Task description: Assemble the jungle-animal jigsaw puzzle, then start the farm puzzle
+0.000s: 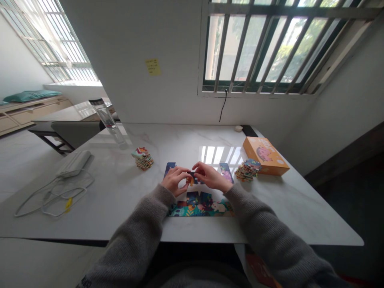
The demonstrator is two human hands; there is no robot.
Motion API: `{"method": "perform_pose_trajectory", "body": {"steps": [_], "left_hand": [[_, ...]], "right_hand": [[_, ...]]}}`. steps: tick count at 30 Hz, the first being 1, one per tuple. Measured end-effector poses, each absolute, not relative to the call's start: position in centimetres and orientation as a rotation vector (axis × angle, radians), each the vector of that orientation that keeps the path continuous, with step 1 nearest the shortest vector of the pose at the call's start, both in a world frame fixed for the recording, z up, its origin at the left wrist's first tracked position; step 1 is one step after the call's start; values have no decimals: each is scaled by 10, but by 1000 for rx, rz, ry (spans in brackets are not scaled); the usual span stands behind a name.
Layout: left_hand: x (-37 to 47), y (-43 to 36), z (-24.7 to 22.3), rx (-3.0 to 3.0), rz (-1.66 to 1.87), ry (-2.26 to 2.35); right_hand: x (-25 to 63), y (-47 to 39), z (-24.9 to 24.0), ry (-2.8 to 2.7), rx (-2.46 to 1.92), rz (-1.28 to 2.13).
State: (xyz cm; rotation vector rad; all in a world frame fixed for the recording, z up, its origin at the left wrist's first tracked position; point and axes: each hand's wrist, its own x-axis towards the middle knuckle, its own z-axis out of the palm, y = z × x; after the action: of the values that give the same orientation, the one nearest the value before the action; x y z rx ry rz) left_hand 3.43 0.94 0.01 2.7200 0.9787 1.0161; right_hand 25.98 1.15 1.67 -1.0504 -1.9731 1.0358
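Observation:
Between my two hands is a dark puzzle piece [192, 179] with an orange patch, held just above the table. My left hand [177, 180] pinches its left side with thumb and forefinger. From the right, the fingers of my right hand [210, 176] close on it too; whether it is one piece or two joined ones I cannot tell. Below the hands lies a joined strip of jigsaw puzzle [195, 210] with animals and plants. A dark blue piece [171, 165] shows behind my left hand, and a pink and purple piece [226, 172] lies beyond my right hand.
Stacked puzzle pieces [143, 159] stand at the left, and another pile [248, 170] sits right, beside an orange box [265, 155]. A glass bottle [103, 113] stands far left. A white power strip [75, 163] with a looped cable [57, 196] lies nearer.

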Motion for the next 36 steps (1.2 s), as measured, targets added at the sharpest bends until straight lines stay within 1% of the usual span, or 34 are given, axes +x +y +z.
{"method": "perform_pose_trajectory", "body": {"steps": [4,6,8,16,31,36], "left_hand": [[27,21,-10,2701,918,1193],[25,25,-15,2714,836,1204],[26,25,-18,2723,774,1196],[38,19,-15,2725,614,1218],[39,20,-17,2768,600,1098],[39,21,-18,2839,483,1109]], "right_hand": [[273,5,17,-2210,-1130,535],[279,0,14,-2340,-1140,387],[283,-6,11,-2424,-1164,326],[283,-20,13,-2504,-1229,303],[282,-22,13,-2517,-1248,282],[283,-21,12,-2520,-1249,273]]}}
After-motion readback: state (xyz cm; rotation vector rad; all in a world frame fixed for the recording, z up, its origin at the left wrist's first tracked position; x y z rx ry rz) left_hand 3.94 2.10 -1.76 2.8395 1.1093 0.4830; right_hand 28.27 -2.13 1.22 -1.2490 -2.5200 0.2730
